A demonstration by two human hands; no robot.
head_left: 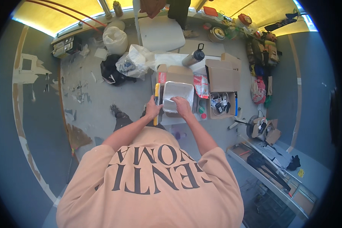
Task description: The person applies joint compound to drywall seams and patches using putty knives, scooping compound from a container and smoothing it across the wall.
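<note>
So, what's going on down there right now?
A person has both hands at a shallow silvery tray: the left hand by its left edge and a long yellow item, the right hand over its near right part. A red-and-white packet lies right of the tray, then an open cardboard box holding cables. A grey bottle stands beyond.

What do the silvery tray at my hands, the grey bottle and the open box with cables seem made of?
Silvery tray: probably thin metal, from its pale sheen. Grey bottle: perhaps metal, satin-finished, judging by its soft highlights; plastic possible. Open box: likely cardboard, by its matte brown surface.
</note>
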